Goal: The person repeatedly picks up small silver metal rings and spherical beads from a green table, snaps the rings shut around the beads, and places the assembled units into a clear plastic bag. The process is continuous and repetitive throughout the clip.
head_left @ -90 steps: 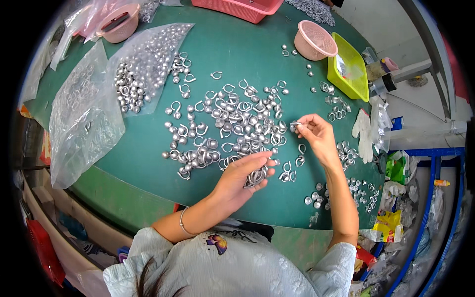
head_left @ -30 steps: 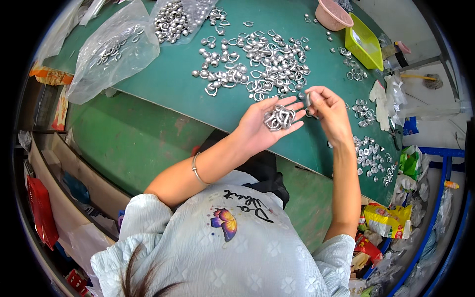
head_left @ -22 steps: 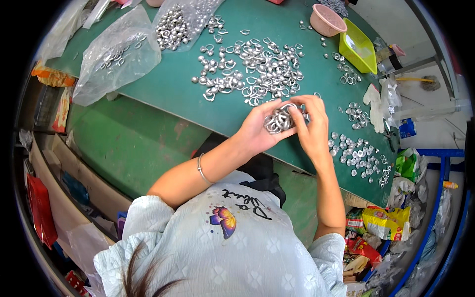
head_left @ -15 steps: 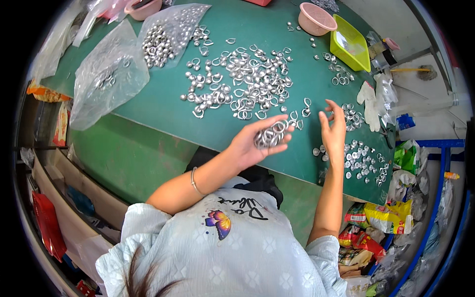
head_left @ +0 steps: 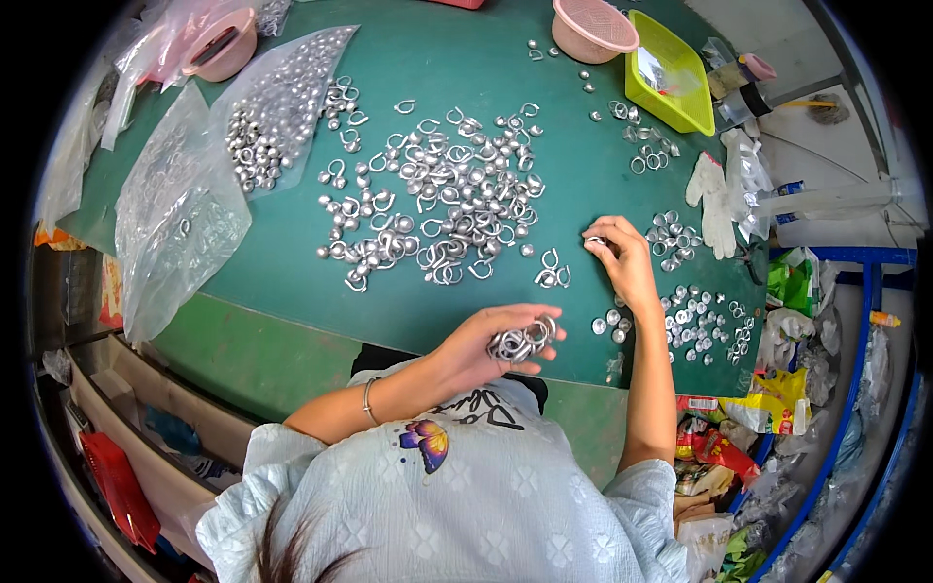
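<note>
My left hand (head_left: 486, 342), palm up near the table's front edge, cups a clump of silvery metal rings (head_left: 522, 340). My right hand (head_left: 622, 255) is over the table further right, thumb and fingers pinched on a small metal ring (head_left: 595, 240), mostly hidden by the fingertips. Left of it lie a few loose rings (head_left: 554, 271). A big loose pile of rings with round metal heads (head_left: 452, 185) spreads over the middle of the green table (head_left: 282, 282). Round metal pieces (head_left: 695, 321) lie right of my right forearm, with another ring cluster (head_left: 671, 238) beyond.
Clear plastic bags, one holding metal balls (head_left: 258, 146), lie at the left. At the back are a pink basket (head_left: 593, 29), a yellow-green tray (head_left: 671, 92) and a pink bowl (head_left: 224, 49). A white glove (head_left: 714, 199) lies at the right, near a blue rack (head_left: 855, 256).
My left hand has drawn back toward my body with its rings. My right hand has moved down and left, and its spread fingers have closed on a ring.
</note>
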Action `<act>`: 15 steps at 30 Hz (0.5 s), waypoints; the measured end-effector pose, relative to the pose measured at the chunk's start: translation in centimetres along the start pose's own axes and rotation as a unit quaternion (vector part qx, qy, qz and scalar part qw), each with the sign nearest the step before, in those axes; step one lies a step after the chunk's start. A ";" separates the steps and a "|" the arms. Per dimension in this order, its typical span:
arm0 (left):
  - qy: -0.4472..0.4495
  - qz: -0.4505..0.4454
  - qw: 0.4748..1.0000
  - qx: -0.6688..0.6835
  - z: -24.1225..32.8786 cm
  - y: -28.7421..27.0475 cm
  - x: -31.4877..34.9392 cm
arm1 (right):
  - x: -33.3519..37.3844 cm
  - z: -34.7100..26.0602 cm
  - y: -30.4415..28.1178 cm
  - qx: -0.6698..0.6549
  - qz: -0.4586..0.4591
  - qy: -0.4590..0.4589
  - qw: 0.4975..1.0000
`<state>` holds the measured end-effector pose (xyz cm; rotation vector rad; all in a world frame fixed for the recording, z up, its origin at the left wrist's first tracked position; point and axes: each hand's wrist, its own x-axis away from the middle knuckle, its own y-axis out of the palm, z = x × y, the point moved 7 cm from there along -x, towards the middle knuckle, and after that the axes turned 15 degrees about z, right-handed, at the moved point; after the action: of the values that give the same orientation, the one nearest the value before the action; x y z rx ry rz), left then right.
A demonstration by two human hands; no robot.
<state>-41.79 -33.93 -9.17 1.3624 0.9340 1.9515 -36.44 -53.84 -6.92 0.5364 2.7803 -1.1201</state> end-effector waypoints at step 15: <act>-0.093 0.013 0.995 -0.037 -1.7 -0.2 -2.0 | 1.2 1.6 -1.4 -0.249 -0.026 0.242 0.937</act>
<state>-42.75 -35.74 -10.86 1.4921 0.7524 1.8223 -38.15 -55.50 -7.45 0.7538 3.3312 -0.2640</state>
